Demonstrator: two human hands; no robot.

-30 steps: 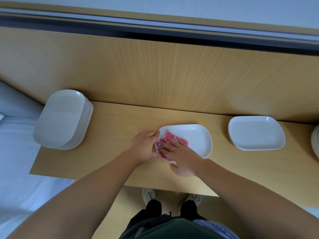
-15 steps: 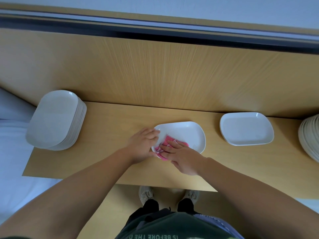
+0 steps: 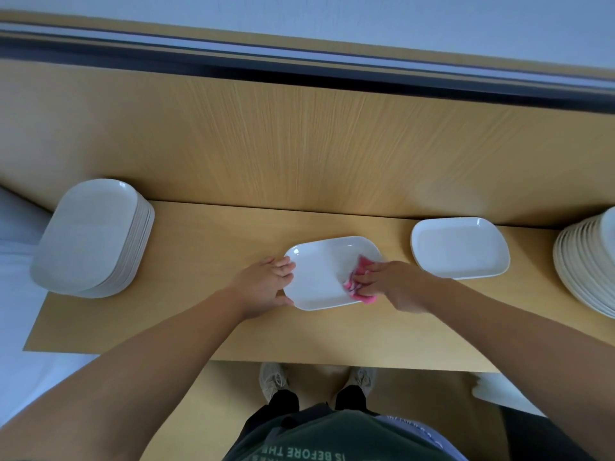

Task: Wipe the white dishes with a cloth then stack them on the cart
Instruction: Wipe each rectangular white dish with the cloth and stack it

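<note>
At the middle of the wooden shelf (image 3: 199, 327) lies a white rectangular dish (image 3: 324, 274). The left hand (image 3: 266, 286) grips its left rim, fingers curled over the edge. The right hand (image 3: 392, 286), arm reaching forward, presses a pink cloth (image 3: 357, 286) flat-fingered onto the dish's right end.

The dish (image 3: 319, 281) is plain white; the cloth (image 3: 352, 287) on it is bright pink with thin darker stripes. The left stack (image 3: 90, 237) and the single plate (image 3: 459, 247) are white too, the right stack (image 3: 585, 264) creamier. Table (image 3: 199, 247) and back panel (image 3: 299, 144) are honey-yellow wood with fine straight grain. The shirt (image 3: 332, 437) is dark green with pale lettering, the shoes (image 3: 273, 377) beige.
</note>
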